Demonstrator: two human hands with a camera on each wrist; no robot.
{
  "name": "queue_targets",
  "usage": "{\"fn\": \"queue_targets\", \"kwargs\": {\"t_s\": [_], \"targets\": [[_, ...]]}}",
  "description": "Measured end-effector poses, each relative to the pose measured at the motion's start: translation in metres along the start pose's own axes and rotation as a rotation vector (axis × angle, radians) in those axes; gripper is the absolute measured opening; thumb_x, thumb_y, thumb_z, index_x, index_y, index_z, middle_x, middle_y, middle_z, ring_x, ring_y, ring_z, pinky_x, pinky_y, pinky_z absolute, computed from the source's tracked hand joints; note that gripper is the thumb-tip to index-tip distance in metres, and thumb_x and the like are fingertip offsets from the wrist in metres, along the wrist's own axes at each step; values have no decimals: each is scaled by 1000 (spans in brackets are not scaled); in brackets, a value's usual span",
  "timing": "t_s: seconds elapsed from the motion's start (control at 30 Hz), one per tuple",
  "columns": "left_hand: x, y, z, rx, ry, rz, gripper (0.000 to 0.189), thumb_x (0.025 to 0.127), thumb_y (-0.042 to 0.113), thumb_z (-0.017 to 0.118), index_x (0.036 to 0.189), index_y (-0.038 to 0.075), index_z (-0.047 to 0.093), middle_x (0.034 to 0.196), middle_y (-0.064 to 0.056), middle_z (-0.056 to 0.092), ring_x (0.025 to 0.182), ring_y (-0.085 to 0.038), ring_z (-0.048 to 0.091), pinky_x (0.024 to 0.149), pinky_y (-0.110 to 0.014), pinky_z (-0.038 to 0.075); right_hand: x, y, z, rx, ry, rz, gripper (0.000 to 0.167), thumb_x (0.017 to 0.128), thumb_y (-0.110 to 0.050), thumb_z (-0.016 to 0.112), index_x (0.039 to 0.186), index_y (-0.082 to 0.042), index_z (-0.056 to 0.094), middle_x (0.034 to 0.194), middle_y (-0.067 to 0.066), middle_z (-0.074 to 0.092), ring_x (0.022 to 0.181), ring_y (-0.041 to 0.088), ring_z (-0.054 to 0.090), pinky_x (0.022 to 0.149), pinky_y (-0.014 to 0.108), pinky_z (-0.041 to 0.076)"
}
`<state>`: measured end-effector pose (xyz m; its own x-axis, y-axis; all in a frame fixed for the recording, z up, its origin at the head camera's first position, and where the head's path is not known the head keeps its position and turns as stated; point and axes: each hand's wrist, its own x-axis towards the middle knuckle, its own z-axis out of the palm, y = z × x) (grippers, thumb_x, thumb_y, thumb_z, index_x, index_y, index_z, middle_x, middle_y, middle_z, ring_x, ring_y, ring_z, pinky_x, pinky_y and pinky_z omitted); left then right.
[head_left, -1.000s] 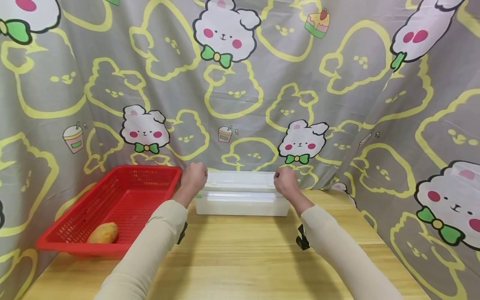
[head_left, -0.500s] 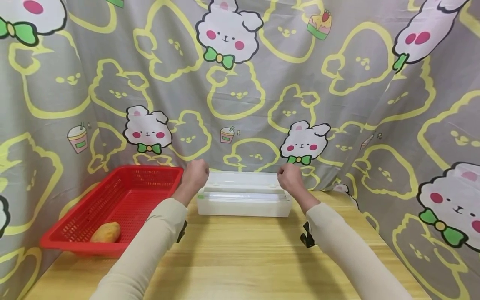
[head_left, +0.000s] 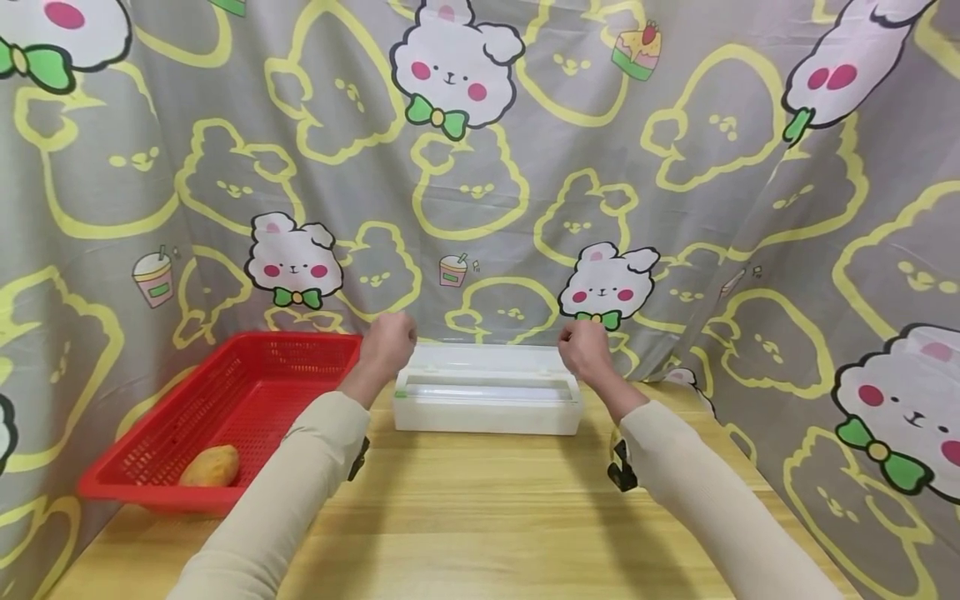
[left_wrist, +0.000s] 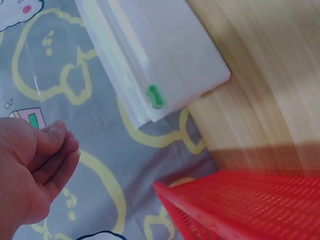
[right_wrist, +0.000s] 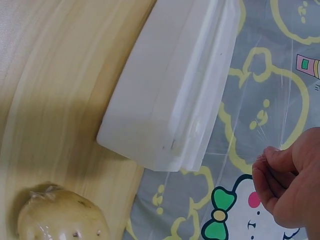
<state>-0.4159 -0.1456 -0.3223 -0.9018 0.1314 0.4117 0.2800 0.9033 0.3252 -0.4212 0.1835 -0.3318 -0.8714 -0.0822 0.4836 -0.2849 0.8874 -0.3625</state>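
Both hands are raised above a white cling film dispenser box [head_left: 486,418], whose lid stands up at the back. My left hand [head_left: 386,343] is over the box's left end and my right hand [head_left: 587,350] over its right end. Thumb and fingers of each pinch an edge of clear cling film [right_wrist: 261,134], which shows as thin creases at the right fingertips. Faint film lines also appear beyond the left fingers in the left wrist view. A roll [head_left: 487,392] lies inside the box. A green slider [left_wrist: 155,96] sits at the box's left end.
A red plastic basket [head_left: 262,417] stands at the left, with a potato [head_left: 211,466] in its near corner. Another potato [right_wrist: 62,215], shiny with film, lies on the wooden table near the right wrist. A patterned curtain [head_left: 480,167] hangs close behind the box.
Both hands have risen a little above the box. The right hand has moved slightly rightward, so the gap between them is wider. The box and basket stay in place.
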Motion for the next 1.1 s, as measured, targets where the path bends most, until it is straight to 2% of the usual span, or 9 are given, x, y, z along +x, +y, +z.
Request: {"fn": "queue_targets", "kwargs": {"t_s": [0.1, 0.23, 0.47, 0.6, 0.77, 0.93, 1.1], "targets": [[1, 2, -4, -12, -8, -8, 41, 84, -10, 43, 50, 12, 37, 48, -1, 29, 50, -16, 25, 44, -27, 24, 1, -2, -3, -7, 11, -5, 23, 85, -2, 54, 74, -2, 74, 75, 13, 73, 80, 36, 68, 79, 48, 55], [3, 5, -9, -19, -24, -25, 41, 87, -9, 45, 51, 11, 44, 48, -3, 36, 49, -18, 34, 45, -28, 30, 3, -4, -7, -2, 5, 16, 23, 88, -3, 55, 77, -1, 75, 79, 13, 74, 84, 36, 68, 82, 48, 55], [7, 7, -15, 30, 25, 28, 38, 82, -11, 45, 51, 12, 45, 52, -1, 37, 59, -19, 37, 47, -29, 28, 10, -7, -13, 14, 10, 24, 24, 86, -2, 54, 78, -1, 77, 80, 13, 75, 86, 36, 68, 81, 47, 55], [10, 10, -19, 38, 42, 33, 38, 82, -11, 47, 51, 12, 48, 52, -1, 41, 58, -20, 40, 47, -28, 30, 14, -8, -15, 7, 30, 24, 21, 86, -2, 56, 80, 0, 76, 82, 15, 75, 85, 37, 68, 80, 47, 55], [14, 12, -24, 58, 53, 43, 37, 81, -11, 45, 51, 12, 46, 53, -1, 39, 59, -20, 39, 48, -29, 30, 18, -12, -17, 10, 63, 27, 23, 87, -1, 54, 82, 0, 76, 84, 15, 75, 86, 37, 69, 78, 47, 55], [16, 14, -30, 70, 61, 45, 35, 79, -10, 45, 51, 11, 51, 55, -2, 47, 62, -22, 44, 50, -31, 33, 22, -15, -19, 22, 102, 26, 25, 85, 0, 52, 83, 0, 76, 85, 15, 75, 89, 38, 69, 83, 48, 55], [17, 16, -35, 67, 78, 50, 33, 78, -10, 45, 53, 10, 53, 56, -3, 49, 63, -23, 45, 51, -32, 34, 28, -18, -19, 67, 129, 41, 24, 87, -1, 52, 85, 0, 76, 89, 16, 76, 92, 38, 68, 91, 48, 53]]}}
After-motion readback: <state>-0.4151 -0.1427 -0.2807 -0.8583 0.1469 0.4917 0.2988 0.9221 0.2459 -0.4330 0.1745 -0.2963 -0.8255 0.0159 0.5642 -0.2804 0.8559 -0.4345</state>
